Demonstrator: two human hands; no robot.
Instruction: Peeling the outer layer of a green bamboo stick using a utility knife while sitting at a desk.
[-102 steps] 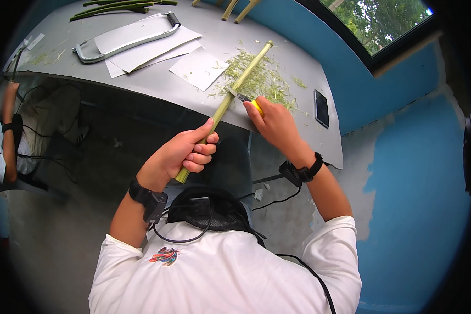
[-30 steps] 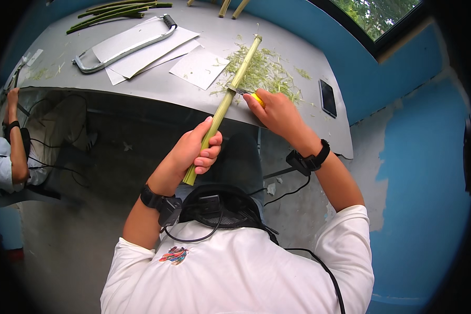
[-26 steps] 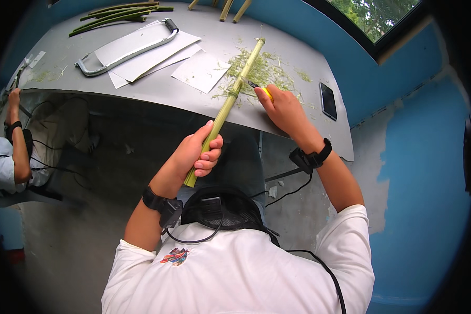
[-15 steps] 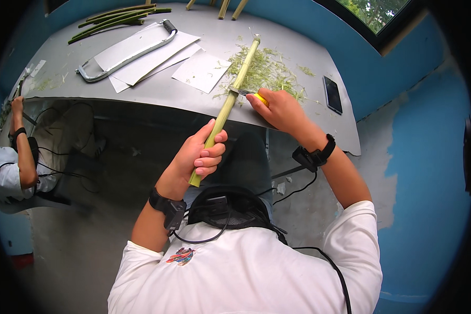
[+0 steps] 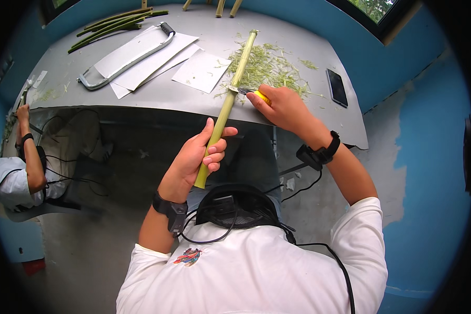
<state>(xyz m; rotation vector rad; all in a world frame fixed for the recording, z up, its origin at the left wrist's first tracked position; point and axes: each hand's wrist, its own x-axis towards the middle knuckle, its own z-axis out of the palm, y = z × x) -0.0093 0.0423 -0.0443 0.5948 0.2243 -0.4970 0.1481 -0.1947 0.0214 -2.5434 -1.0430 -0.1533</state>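
Note:
A pale green bamboo stick (image 5: 226, 110) slants from my lap up over the near edge of the table. Around its lower part my left hand (image 5: 201, 152) is closed, with the index finger lifted off to the right. My right hand (image 5: 282, 109) grips a yellow-handled utility knife (image 5: 260, 97), and its blade lies across the stick just past the table edge. Thin green shavings (image 5: 272, 68) are strewn over the table beside the far half of the stick.
White paper sheets (image 5: 201, 71) lie left of the stick, with a bow saw (image 5: 136, 58) across some of them. Several dark green bamboo sticks (image 5: 110, 29) rest at the back left. A phone (image 5: 336, 87) is at the right edge. Another person (image 5: 23, 167) works at far left.
My left index finger has come away from the stick and now points outward. The view has shifted slightly. The knife blade remains at about the same place on the stick.

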